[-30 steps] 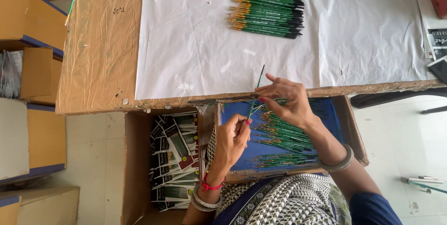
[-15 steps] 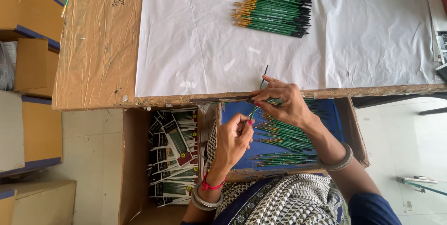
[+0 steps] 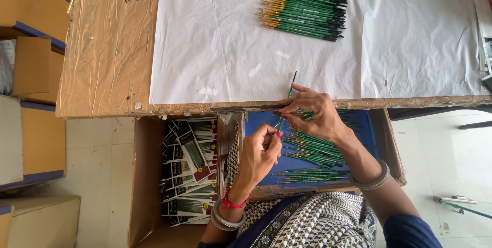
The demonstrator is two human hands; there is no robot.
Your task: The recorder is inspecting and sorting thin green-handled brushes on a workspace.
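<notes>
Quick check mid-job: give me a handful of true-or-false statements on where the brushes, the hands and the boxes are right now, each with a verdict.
1. Both hands hold one thin green brush at the table edge. True: the right hand grips its middle, the left hand its lower end.
2. The brush bundle lies on bare cardboard. False: it lies on the white sheet.
3. Loose green brushes lie in a blue-lined tray under the hands. True.
4. The cardboard box left of the tray holds pencils. False: it holds flat printed packets.
5. The left wrist is bare. False: it wears bangles.
</notes>
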